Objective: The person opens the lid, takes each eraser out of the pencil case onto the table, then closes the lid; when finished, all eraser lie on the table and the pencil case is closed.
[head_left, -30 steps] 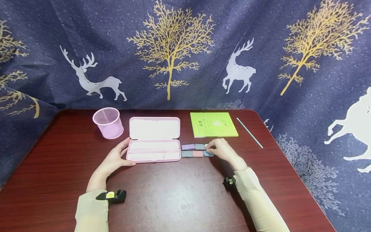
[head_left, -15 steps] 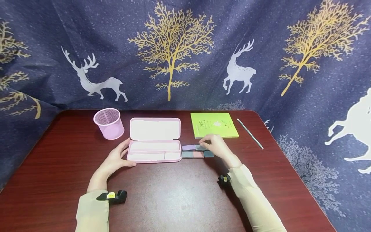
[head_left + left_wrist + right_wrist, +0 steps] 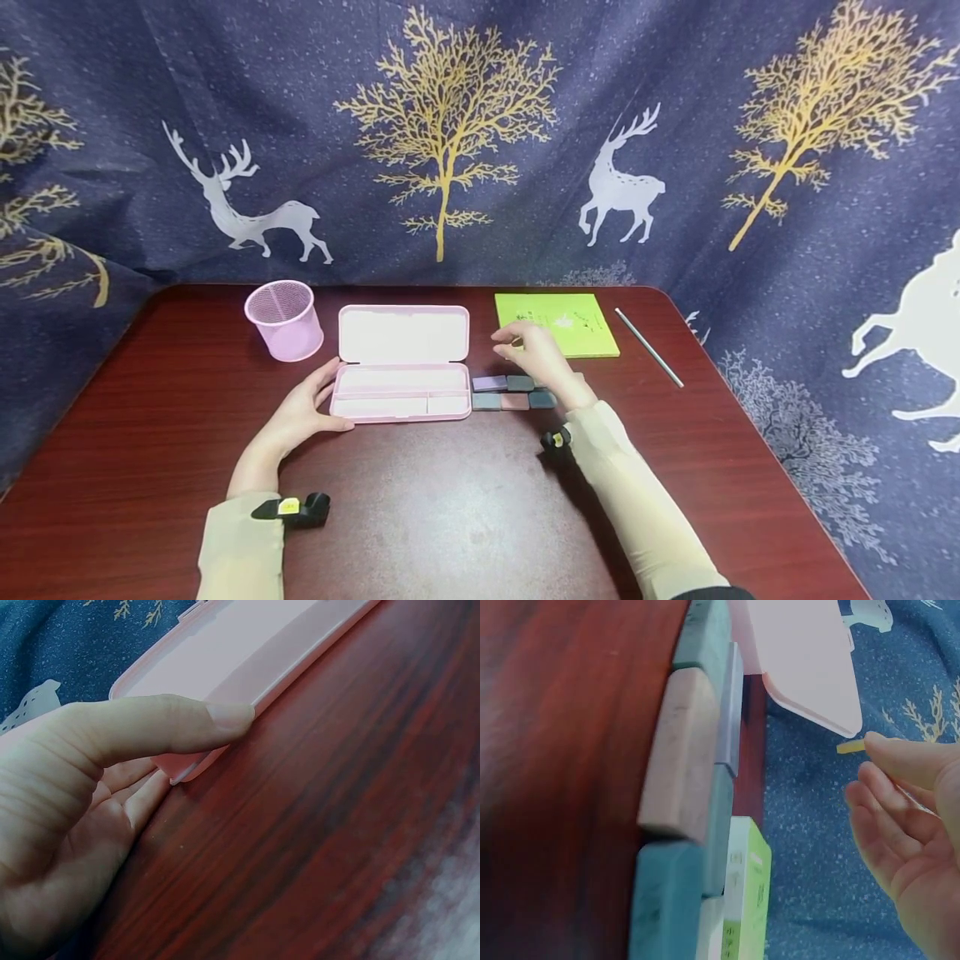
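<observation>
An open pink pencil case (image 3: 397, 379) lies on the table with its lid folded back. My left hand (image 3: 294, 408) holds its left end, thumb along the front rim and fingers at the side, as the left wrist view shows. My right hand (image 3: 542, 358) is raised over the back row of blocks, near the book. Between its thumb and fingers it pinches a small yellow piece (image 3: 850, 748), mostly hidden, so its kind is unclear. Two rows of small blocks sit right of the case, among them a purple block (image 3: 490, 383), a pink block (image 3: 679, 754) and a blue block (image 3: 666, 900).
A pink mesh pen holder (image 3: 292, 333) stands at the back left. Behind the blocks lies a green book (image 3: 592, 329), and a thin pale stick (image 3: 648, 347) rests to its right. A dark curtain (image 3: 480, 200) hangs behind the table (image 3: 420, 508).
My right hand has lifted from the right end of the blocks and moved left and away from me, toward the book. The left hand stays on the pencil case.
</observation>
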Available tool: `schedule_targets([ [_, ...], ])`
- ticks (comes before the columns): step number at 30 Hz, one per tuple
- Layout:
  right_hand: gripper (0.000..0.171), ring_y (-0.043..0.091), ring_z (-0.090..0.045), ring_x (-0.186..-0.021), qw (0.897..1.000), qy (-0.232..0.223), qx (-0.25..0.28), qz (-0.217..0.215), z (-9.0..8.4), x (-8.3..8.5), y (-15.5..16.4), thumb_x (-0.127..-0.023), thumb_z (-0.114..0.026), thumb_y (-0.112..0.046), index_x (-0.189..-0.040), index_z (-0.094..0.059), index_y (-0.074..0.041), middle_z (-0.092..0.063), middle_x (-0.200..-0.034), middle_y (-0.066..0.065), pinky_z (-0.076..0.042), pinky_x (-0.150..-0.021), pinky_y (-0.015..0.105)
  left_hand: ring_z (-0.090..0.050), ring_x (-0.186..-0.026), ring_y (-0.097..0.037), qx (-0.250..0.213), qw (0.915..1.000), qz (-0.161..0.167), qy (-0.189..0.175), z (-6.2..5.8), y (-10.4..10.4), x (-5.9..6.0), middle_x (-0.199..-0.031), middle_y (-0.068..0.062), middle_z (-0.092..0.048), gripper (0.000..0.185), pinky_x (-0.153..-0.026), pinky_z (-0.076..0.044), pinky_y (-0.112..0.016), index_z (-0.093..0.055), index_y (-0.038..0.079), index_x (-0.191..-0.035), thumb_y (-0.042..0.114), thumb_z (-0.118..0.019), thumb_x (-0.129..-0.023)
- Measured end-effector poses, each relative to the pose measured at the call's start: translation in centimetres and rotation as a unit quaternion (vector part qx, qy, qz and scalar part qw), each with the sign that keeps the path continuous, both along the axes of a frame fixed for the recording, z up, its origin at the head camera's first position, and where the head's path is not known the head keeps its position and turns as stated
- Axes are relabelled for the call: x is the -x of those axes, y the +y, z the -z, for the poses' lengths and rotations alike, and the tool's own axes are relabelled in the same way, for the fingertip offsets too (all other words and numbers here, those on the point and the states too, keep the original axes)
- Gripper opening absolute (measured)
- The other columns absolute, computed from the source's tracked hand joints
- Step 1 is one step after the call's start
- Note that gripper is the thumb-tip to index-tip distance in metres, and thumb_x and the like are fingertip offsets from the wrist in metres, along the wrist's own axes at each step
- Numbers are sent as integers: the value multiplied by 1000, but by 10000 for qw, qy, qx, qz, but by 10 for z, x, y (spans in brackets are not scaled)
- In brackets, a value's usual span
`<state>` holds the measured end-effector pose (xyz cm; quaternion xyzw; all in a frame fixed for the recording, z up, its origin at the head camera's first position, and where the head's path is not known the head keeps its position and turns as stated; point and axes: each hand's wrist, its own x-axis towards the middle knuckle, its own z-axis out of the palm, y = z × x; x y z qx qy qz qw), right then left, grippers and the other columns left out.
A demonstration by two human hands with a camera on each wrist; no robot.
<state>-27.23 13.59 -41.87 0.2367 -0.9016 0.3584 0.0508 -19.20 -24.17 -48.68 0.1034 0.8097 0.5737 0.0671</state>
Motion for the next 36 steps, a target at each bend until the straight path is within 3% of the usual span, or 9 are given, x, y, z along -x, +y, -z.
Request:
schedule_targets([
  [5, 26, 29, -69, -94, 9993, -51, 377, 19, 2, 12, -11, -88, -71, -7, -111, -69, 3, -72, -105, 16, -60, -82, 40, -27, -143, -47, 70, 10000, -9, -4, -1, -1, -1, -157, -32, -20, 110, -104, -37, -6, -12, -7, -153, 0, -84, -70],
  [9, 35, 31, -68, -100, 9969, -426, 645, -117, 4, 18, -19, -89, -70, -9, -120, -64, 4, -70, -112, 18, -58, -88, 42, -27, -143, -47, 88, 10000, -11, 10, -2, -1, 0, -156, -32, -21, 110, -107, -38, -10, -12, -8, -153, 0, -84, -69],
  [14, 42, 32, -66, -107, 9892, -907, 1149, -118, 7, 25, -28, -90, -69, -9, -128, -58, 3, -67, -119, 19, -55, -98, 43, -28, -142, -48, 85, 10000, 5, 50, 0, -2, 0, -156, -33, -21, 109, -104, -38, -7, -13, -9, -152, -2, -84, -69],
  [20, 45, 34, -65, -111, 9791, -1214, 1628, -114, 11, 33, -35, -89, -70, -6, -130, -56, 4, -64, -124, 21, -56, -96, 39, -28, -142, -49, 58, 9999, 8, 86, 1, -2, 0, -156, -33, -21, 109, -103, -37, -6, -13, -10, -151, -3, -84, -68],
  [28, 54, 36, -60, -120, 9711, -1654, 1710, -189, 20, 40, -41, -90, -66, -3, -140, -47, 3, -55, -137, 23, -55, -100, 37, -27, -142, -49, 39, 10000, -21, 53, 0, -1, -1, -156, -33, -20, 109, -100, -37, -2, -14, -10, -151, -3, -84, -68],
  [36, 53, 39, -63, -114, 9707, -1747, 1631, -260, 24, 39, -46, -90, -65, 0, -139, -46, 6, -59, -129, 28, -56, -96, 36, -29, -142, -48, 157, 9999, -46, 24, -3, -1, -2, -156, -32, -21, 110, -109, -38, -24, -14, -9, -152, 0, -85, -69],
])
